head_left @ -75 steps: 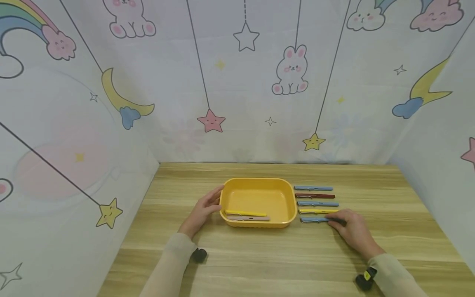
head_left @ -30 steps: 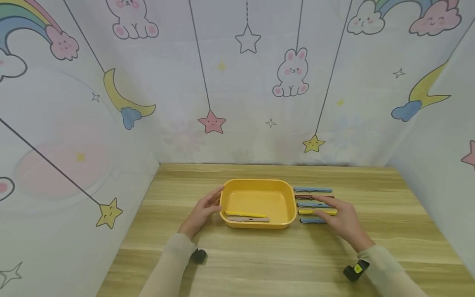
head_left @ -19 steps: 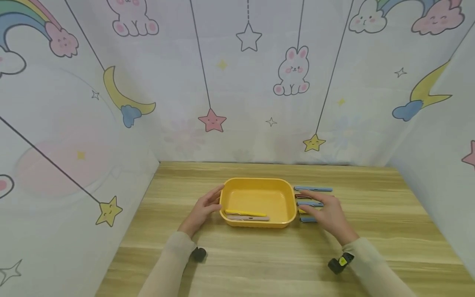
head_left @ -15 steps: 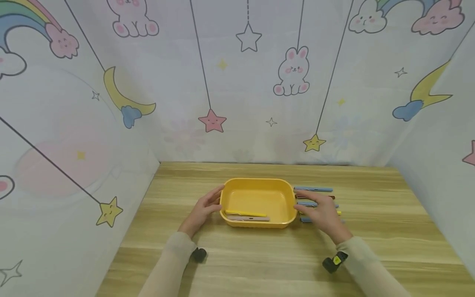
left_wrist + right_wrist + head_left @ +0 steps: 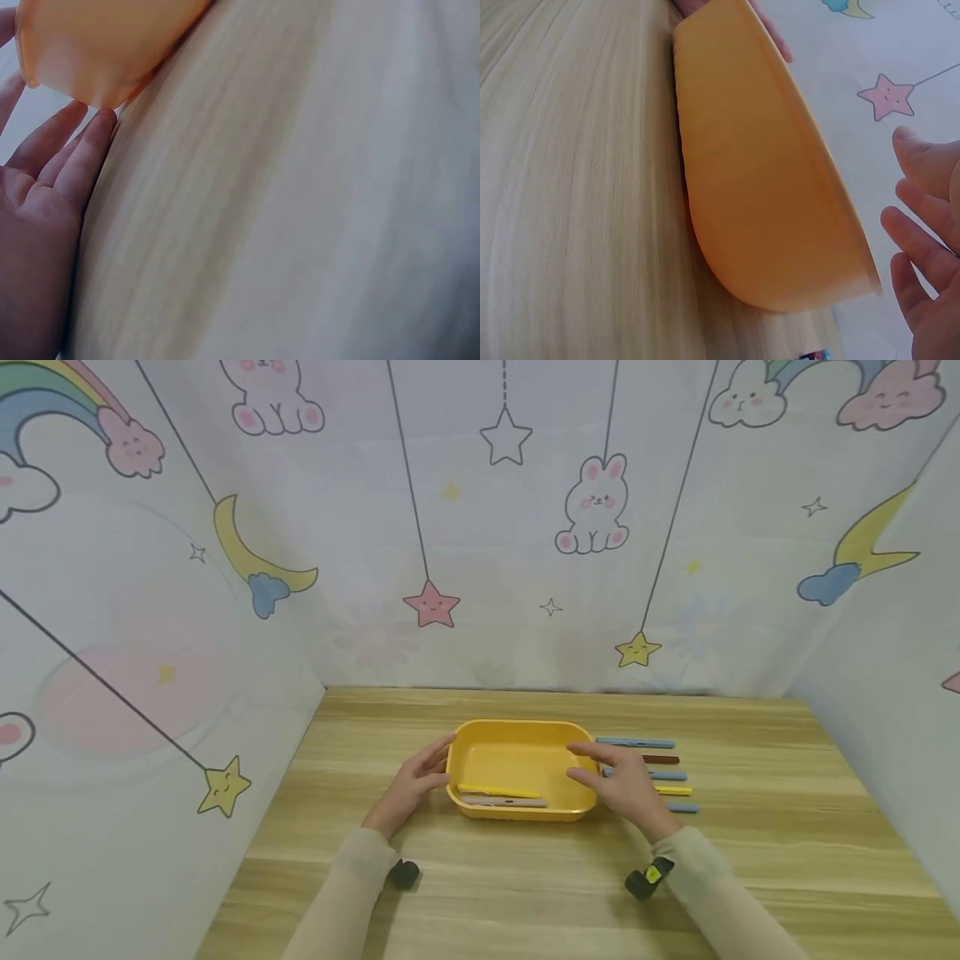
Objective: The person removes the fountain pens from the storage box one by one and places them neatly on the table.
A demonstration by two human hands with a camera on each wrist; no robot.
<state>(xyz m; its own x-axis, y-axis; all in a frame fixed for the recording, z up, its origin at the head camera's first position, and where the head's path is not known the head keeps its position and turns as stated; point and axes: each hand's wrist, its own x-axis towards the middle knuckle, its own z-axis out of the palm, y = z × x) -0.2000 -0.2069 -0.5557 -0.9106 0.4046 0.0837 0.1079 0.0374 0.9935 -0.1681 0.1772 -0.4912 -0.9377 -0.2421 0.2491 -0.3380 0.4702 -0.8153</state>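
- l hand (image 5: 408, 787) is at the l end of the yellow tray (image 5: 525, 723); fingers spread & fairly straight, tips touching the outer wall, not wrapped round it.
- r hand (image 5: 625, 783) is over the tray's r end; thumb & index well parted, nothing btwn them that we can see, so released. r wrist view agrees: fingers loosely bent, apart from the rim.
- tray sits flat on the wood table (image 5: 487, 893), approx mid. inside, along the near wall: a yellow pen (image 5: 501, 792) & a pale pen (image 5: 517, 802), side by side; can't tell if they touch.
- r of tray, 5 more lie in a row, far to near: far blue pen (image 5: 637, 743), dark red pen (image 5: 662, 760), mid blue pen (image 5: 663, 775), yellow row pen (image 5: 675, 791), near blue pen (image 5: 684, 809). r hand hides parts of most.
- for good handling we'd keep l tips light & steady so the tray doesn't skid, & pinch any pen mid-barrel, level.
- edges: r rim is right under our r hand, row's l ends just beside it; best lift over, not drag across.
- room: tray's far part gives fingers most space; near table suits our forearms. printed cloth (image 5: 480, 643) backs the far edge.
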